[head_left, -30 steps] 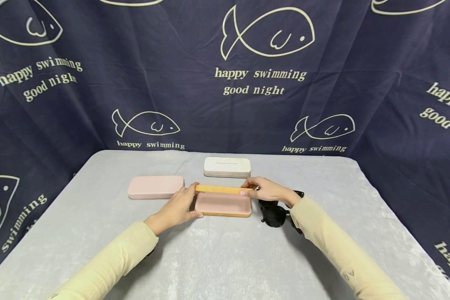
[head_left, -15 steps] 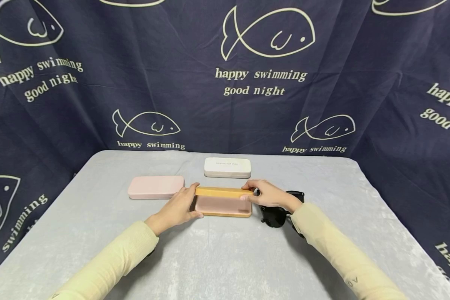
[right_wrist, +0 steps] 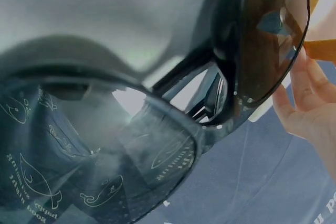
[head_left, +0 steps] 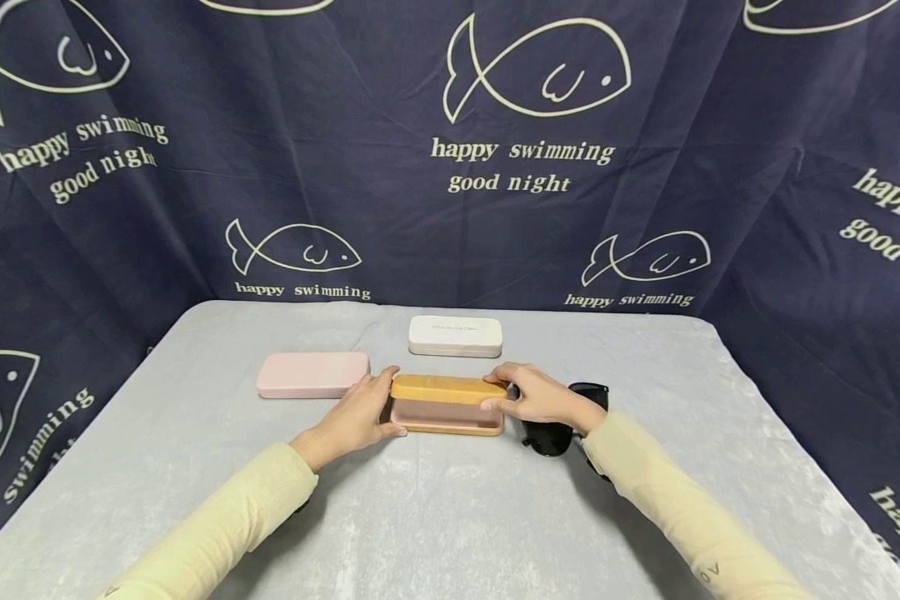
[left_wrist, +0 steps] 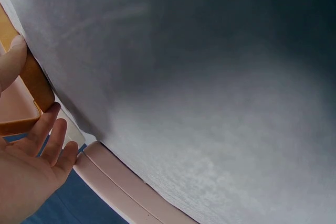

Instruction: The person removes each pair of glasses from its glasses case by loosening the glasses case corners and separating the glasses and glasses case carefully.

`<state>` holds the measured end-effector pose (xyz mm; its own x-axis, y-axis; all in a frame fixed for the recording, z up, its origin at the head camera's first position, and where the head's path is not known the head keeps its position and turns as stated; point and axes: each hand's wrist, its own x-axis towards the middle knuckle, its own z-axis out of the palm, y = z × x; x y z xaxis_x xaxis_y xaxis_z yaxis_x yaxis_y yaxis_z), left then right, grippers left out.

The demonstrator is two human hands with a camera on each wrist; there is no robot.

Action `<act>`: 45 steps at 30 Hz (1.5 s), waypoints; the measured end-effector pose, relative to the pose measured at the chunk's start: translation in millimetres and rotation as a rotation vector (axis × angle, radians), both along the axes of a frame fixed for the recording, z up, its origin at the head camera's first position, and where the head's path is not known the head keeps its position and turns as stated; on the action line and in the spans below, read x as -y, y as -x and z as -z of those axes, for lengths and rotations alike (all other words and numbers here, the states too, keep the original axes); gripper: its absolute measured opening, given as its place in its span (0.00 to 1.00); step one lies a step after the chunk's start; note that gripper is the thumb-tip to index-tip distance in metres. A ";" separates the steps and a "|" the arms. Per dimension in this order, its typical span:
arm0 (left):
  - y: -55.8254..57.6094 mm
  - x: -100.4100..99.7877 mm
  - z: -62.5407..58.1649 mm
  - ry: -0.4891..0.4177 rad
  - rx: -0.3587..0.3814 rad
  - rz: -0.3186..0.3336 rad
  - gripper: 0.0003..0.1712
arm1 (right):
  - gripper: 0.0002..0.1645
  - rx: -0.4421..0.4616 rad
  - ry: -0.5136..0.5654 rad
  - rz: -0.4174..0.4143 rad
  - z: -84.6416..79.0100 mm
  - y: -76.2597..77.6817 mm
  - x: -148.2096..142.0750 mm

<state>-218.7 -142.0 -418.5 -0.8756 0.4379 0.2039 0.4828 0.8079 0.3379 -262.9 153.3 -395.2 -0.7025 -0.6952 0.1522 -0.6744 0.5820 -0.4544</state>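
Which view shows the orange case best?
The head view: it shows the orange case almost whole, lid partly open, between the left hand and right hand. The left wrist view catches only one end at its left edge; the right wrist view, only orange bits at its right edge.

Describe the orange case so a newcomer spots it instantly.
On the grey table, look between the left hand and right hand. There, the orange case has its lid partly raised over a pink interior. Its neighbours, the pink case and white case, are closed.
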 end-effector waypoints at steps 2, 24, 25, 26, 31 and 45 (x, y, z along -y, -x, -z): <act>0.2 0.0 0.6 0.003 -0.004 0.002 0.53 | 0.30 -0.010 -0.001 -0.004 0.9 -1.1 -0.1; -2.4 -1.2 0.2 0.005 0.019 -0.012 0.52 | 0.33 -0.330 -0.148 -0.022 13.5 -18.9 2.5; -2.6 -1.1 -0.1 0.006 0.017 -0.010 0.52 | 0.33 -0.336 -0.146 -0.022 13.6 -19.5 2.7; -2.7 -1.1 -0.5 0.007 0.016 -0.008 0.52 | 0.34 -0.340 -0.146 -0.021 13.7 -20.0 2.8; -1.9 -0.6 -0.7 0.019 0.012 0.005 0.51 | 0.36 -0.352 -0.160 0.008 14.9 -21.9 3.3; -0.4 0.4 -1.9 0.080 -0.019 0.059 0.45 | 0.46 -0.354 -0.214 0.087 14.4 -22.2 3.1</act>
